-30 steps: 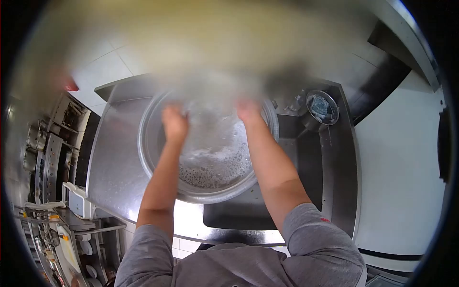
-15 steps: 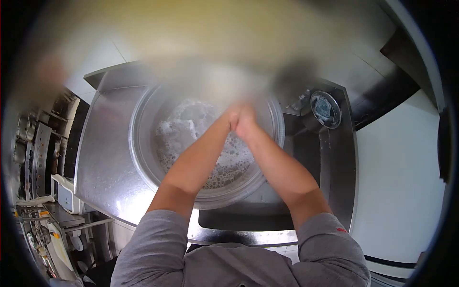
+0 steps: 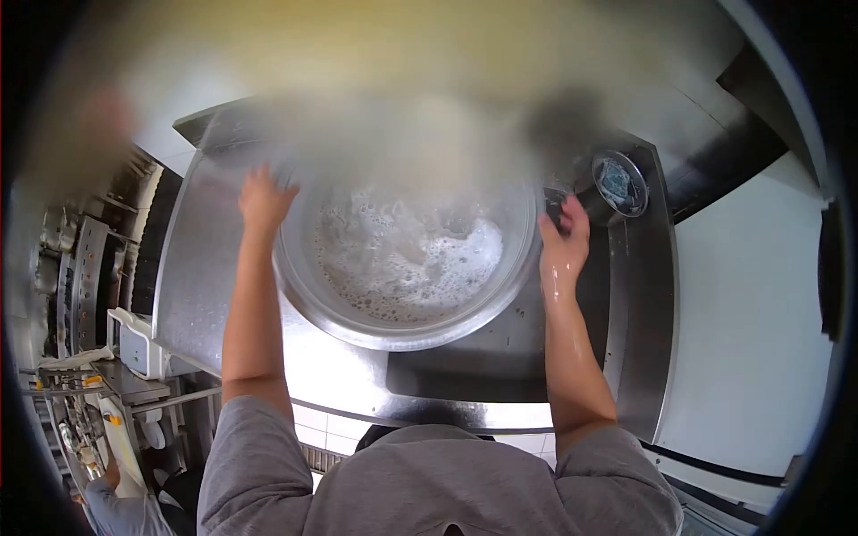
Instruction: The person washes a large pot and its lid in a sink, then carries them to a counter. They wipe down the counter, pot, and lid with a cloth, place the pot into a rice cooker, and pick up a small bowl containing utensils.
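A large round metal basin [image 3: 402, 337] holds cloudy, foamy water and stands over the steel sink counter [image 3: 210, 268]. At the basin's left side is my left hand [image 3: 265, 198], fingers spread and holding nothing. My right hand [image 3: 566, 239], wet and with its fingers apart, is beside the basin's right rim, also empty. Whether either hand touches the rim I cannot tell. Blur hides the far part of the basin.
Right of the basin, a metal pot [image 3: 619, 184] holds a bluish-green scrubber or cloth. A dark sink hollow [image 3: 474, 375] lies at the near right. Shelves and utensils line the left, where another person's sleeve [image 3: 125, 512] shows at the lower edge.
My hands, together over the basin before, have parted to its left and right sides. In view, the basin sits slightly higher and further right. Another person's arm has appeared at lower left.
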### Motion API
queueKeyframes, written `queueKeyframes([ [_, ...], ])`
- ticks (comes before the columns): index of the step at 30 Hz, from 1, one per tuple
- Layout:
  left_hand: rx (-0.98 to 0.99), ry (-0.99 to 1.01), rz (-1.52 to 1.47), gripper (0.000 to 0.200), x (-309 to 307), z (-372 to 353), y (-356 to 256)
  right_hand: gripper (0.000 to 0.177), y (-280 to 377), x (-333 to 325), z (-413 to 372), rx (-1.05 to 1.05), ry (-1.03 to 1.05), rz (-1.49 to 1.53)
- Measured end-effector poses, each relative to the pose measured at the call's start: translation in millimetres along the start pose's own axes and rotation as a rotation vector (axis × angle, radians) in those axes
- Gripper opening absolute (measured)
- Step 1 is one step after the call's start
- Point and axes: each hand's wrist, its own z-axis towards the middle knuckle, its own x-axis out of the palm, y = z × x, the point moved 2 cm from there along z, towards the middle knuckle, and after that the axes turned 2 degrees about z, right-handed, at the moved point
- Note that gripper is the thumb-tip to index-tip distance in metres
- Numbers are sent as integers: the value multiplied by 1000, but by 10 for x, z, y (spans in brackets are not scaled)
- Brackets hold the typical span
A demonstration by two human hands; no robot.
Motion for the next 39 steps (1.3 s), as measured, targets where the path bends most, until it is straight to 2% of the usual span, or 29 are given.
queueKeyframes([
  [1,-146,179,-114,61,27,-46,265,64,-5,-42,-234,209,24,129],
  [2,-228,318,-501,60,62,-165,392,69,9,-39,-493,416,48,262],
  [3,-306,458,-888,59,97,-302,471,67,42,-2,-783,481,144,245],
  [4,-293,453,-878,59,97,-393,504,64,41,45,-994,544,241,230],
  [6,-314,380,-1211,61,67,-495,486,60,-251,67,-1114,613,161,386],
  [7,-302,376,-1207,61,-84,-575,347,56,-373,47,-1147,676,98,522],
  [8,-187,326,-1242,60,-356,-683,89,56,-406,7,-1155,669,98,534],
  [9,-77,275,-1275,59,-618,-808,-143,47,-444,-51,-1179,760,59,599],
  [10,-71,264,-1275,59,-821,-881,-344,40,-490,-97,-1184,850,23,664],
  [11,24,278,-1312,62,-1019,-921,-575,40,-541,-143,-1181,846,28,671],
  [12,118,296,-1343,64,-1196,-968,-772,33,-614,-186,-1211,947,15,687],
  [13,125,298,-1337,64,-1340,-1030,-916,27,-682,-222,-1272,1050,-1,702],
  [15,176,300,-1352,65,-1609,-1134,-1188,32,-818,-242,-1422,1116,63,751],
  [17,223,299,-1305,65,-1840,-1299,-1379,37,-762,-257,-1537,1179,138,803],
  [19,258,294,-1253,65,-2033,-1472,-1554,31,-525,-260,-1672,1179,294,810],
  [20,349,297,-1200,66,-2117,-1560,-1662,31,-510,-249,-1736,1181,300,819],
  [21,438,298,-1147,66,-2182,-1639,-1761,30,-496,-236,-1795,1160,392,756],
  [23,449,268,-1032,65,-2283,-1716,-1945,29,-550,-197,-1901,1128,492,689],
  [25,683,176,-764,66,-2440,-1828,-2208,33,-602,-104,-2009,1109,611,715],
  [29,871,179,-512,68,-2681,-2100,-2684,36,33,-182,-2097,1162,698,757],
  [31,1004,38,-410,67,-2529,-2192,-2873,36,60,-134,-2158,1164,739,747],
  [33,1121,148,-218,71,-2654,-2397,-3047,36,21,-89,-2204,1155,770,724],
  [35,1193,29,-167,75,-2590,-2551,-3161,36,-24,-43,-2222,1145,778,710],
  [39,1213,-5,-97,80,-2564,-2745,-3274,37,-75,-77,-2118,1096,749,672],
])
